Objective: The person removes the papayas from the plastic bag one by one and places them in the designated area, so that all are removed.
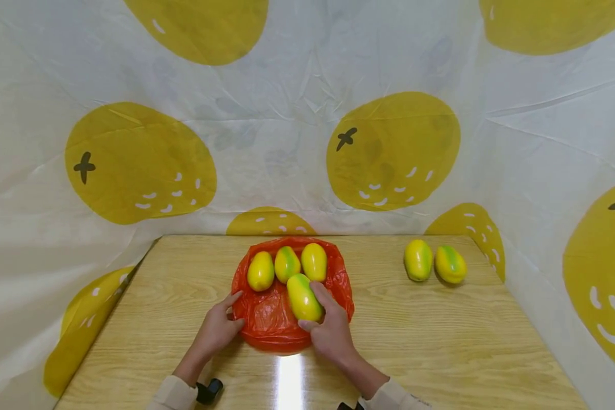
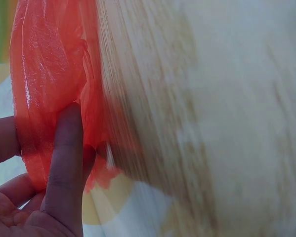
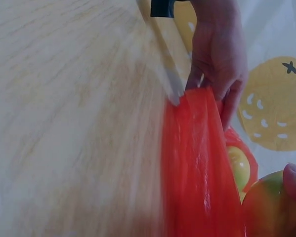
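Observation:
A red plastic bag (image 1: 266, 336) lies spread open on the wooden table, its rim folded up all round. Three yellow-green mangoes (image 1: 261, 271) sit inside toward the far side. My right hand (image 1: 334, 330) grips another mango (image 1: 302, 296), thumb and fingers on its right and near sides, over the bag's right half. In the right wrist view, that mango (image 3: 271, 210) shows beside the bag's red wall (image 3: 197, 173). At the bag's left rim, my left hand (image 1: 217, 327) holds the plastic, with fingers (image 2: 66, 163) on both sides of it in the left wrist view.
Two more mangoes (image 1: 418, 260) lie side by side at the table's back right. Behind and around the wooden table (image 1: 441, 341) hangs a white cloth (image 1: 277, 142) printed with large yellow fruit. A dark wrist device (image 1: 210, 392) is strapped at the left sleeve.

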`<act>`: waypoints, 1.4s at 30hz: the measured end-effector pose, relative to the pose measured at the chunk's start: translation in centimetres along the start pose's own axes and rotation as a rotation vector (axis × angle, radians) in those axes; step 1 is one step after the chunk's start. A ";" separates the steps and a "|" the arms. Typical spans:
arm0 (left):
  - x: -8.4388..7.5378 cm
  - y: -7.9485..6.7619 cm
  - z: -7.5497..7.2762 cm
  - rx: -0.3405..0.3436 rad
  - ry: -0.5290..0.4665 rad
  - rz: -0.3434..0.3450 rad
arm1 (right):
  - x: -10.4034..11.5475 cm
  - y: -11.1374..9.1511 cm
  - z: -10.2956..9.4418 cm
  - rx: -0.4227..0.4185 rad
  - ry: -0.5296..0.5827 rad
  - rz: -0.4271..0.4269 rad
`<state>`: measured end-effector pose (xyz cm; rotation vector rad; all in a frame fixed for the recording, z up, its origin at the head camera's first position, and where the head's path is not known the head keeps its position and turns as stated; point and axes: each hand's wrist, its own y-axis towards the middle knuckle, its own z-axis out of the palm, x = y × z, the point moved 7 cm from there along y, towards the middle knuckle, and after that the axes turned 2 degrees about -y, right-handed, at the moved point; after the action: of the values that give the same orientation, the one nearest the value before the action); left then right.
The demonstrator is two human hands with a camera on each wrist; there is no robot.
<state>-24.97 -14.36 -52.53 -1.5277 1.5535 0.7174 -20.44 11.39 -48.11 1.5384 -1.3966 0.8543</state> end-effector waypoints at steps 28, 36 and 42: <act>-0.4 0.2 -0.1 0.013 0.023 -0.011 | -1.4 1.9 -6.1 -0.157 -0.056 0.038; -0.3 0.3 0.0 0.006 0.039 0.000 | -2.2 2.5 -7.7 -0.179 -0.046 0.069; -0.2 0.4 0.0 0.005 0.046 0.002 | -2.5 3.0 -8.7 -0.195 -0.045 0.055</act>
<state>-25.41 -14.26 -52.42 -1.5492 1.5896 0.6832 -23.22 20.37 -46.49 1.3834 -1.5142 0.6976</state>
